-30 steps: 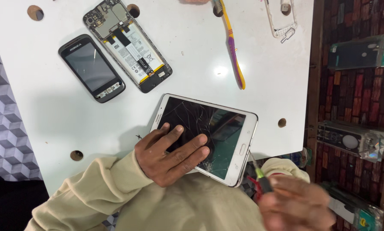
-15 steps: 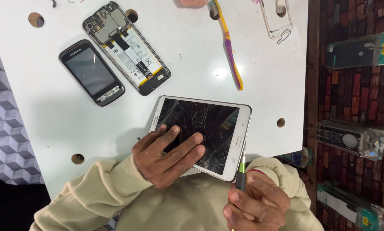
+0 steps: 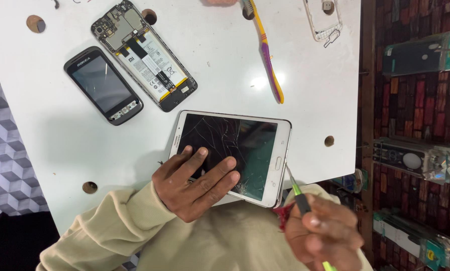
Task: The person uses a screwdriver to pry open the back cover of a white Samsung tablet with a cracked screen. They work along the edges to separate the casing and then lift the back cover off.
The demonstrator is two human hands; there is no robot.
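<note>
A white tablet (image 3: 265, 131) with a badly cracked dark screen lies on the white table (image 3: 220, 70) near its front edge. My left hand (image 3: 192, 183) rests flat on the tablet's near left part, fingers spread over the glass. My right hand (image 3: 323, 233) grips a thin tool (image 3: 296, 190) with a green and black handle. Its metal tip touches the tablet's right edge, beside the home button.
A dark phone (image 3: 103, 85) and an opened phone with its battery showing (image 3: 144, 55) lie at the back left. A yellow and purple toothbrush (image 3: 267, 55) and a clear phone case (image 3: 324, 19) lie further back. Packaged goods (image 3: 415, 160) hang on the brick-patterned wall at right.
My right hand has brought the tool up from below the table edge until its tip meets the tablet's right side. My left hand has stayed pressed on the screen.
</note>
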